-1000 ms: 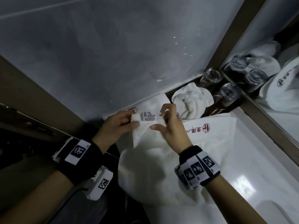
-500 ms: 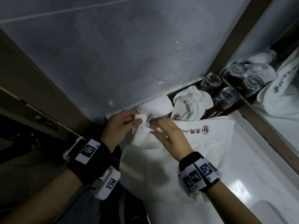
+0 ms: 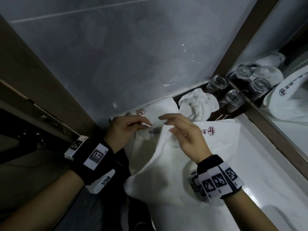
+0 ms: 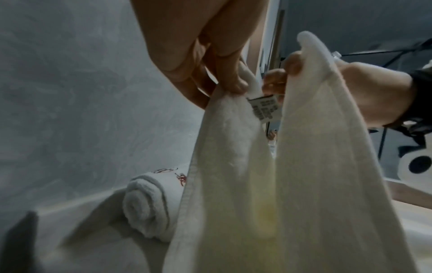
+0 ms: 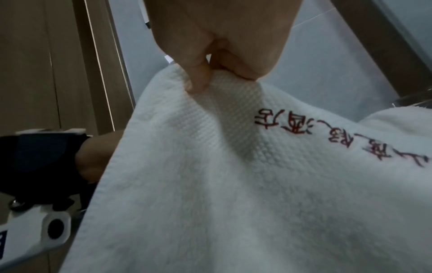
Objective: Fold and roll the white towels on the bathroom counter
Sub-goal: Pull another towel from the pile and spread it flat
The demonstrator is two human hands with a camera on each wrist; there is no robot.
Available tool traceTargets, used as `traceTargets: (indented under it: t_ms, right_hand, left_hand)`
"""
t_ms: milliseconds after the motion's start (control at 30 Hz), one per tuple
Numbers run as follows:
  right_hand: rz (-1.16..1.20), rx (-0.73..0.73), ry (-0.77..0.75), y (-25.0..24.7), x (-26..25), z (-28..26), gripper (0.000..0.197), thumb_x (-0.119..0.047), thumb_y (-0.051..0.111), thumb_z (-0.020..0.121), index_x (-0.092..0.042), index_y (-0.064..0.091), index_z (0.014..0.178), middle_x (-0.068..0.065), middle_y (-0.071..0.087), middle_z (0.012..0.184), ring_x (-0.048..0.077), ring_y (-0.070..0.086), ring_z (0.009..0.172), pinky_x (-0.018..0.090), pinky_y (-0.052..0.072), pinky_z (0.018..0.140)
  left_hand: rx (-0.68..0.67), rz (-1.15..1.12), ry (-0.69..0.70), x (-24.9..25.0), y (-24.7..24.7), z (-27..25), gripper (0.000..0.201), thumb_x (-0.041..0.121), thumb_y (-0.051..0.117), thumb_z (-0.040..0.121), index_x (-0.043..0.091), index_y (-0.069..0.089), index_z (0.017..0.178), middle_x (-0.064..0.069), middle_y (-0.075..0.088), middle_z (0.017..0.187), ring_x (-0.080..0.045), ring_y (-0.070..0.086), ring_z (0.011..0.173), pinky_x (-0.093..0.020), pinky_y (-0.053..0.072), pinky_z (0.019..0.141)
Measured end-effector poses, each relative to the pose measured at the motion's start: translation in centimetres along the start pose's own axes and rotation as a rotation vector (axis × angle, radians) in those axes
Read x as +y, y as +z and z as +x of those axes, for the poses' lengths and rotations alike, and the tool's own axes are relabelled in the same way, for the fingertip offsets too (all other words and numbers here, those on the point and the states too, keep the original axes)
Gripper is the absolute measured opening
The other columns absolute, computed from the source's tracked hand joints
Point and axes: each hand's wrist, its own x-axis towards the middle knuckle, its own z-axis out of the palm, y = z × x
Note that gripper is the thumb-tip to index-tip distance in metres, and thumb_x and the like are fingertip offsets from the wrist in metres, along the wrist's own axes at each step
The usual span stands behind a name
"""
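A large white towel (image 3: 166, 169) with red embroidered lettering (image 5: 327, 136) is lifted off the counter (image 3: 260, 165) by its top edge. My left hand (image 3: 126, 129) pinches one corner beside the care label (image 4: 264, 107). My right hand (image 3: 180, 132) pinches the same edge a little to the right, fingers and thumb closed on the cloth (image 5: 210, 79). A rolled white towel (image 3: 160, 109) lies against the wall behind my hands. To its right sits a crumpled white towel (image 3: 198, 105).
Two upturned drinking glasses (image 3: 233, 100) stand in the back corner by the mirror (image 3: 290, 67), which reflects them and the towels. The grey tiled wall (image 3: 133, 55) runs along the left. A toilet-paper roll (image 4: 416, 166) shows beyond the counter.
My hands have drawn slightly apart along the towel's edge. The care label, first held flat between both hands, now hangs by my left fingers.
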Motion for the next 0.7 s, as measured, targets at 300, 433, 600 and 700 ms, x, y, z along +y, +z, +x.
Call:
traceTargets:
  t_ms: [300,433,600,700]
  right_hand:
    - [-0.177,0.075,-0.039,2.6,-0.1,-2.3,0.022,0.001,0.048,0.091,-0.005,0.065,0.104,0.006,0.053,0.127,0.015,0.054,0.11,0.021,0.045,0.091]
    - [-0.216,0.123,-0.02,2.3,-0.4,-1.6,0.018,-0.004,0.052,0.09,-0.005,0.068,0.1,0.01,0.055,0.107,0.02,0.054,0.098,0.019,0.043,0.083]
    - [-0.062,0.17,0.1,1.7,-0.6,-0.5,0.003,-0.008,0.065,0.083,-0.008,0.068,0.085,-0.007,0.056,0.085,-0.003,0.051,0.081,0.005,0.036,0.073]
    - [-0.097,0.157,0.102,2.0,-0.7,-0.4,0.003,-0.012,0.068,0.082,-0.009,0.068,0.083,-0.007,0.056,0.085,0.003,0.051,0.082,0.009,0.036,0.074]
  left_hand:
    - [0.027,-0.139,-0.079,0.3,1.0,0.2,0.017,0.0,0.064,0.081,0.017,0.067,0.083,0.009,0.072,0.071,-0.001,0.064,0.071,-0.011,0.05,0.068]
    - [-0.075,-0.123,-0.041,0.6,1.3,-0.3,0.024,0.0,0.061,0.082,0.022,0.067,0.085,0.014,0.072,0.073,0.002,0.064,0.074,-0.008,0.049,0.071]
    - [-0.098,-0.141,-0.004,1.0,1.0,-0.8,0.022,-0.001,0.056,0.085,0.018,0.067,0.089,0.012,0.072,0.076,0.001,0.065,0.078,-0.009,0.05,0.074]
    - [-0.031,-0.142,-0.03,1.0,1.1,-0.8,0.019,-0.002,0.056,0.086,0.013,0.067,0.09,0.014,0.072,0.076,0.001,0.065,0.077,-0.009,0.05,0.074]
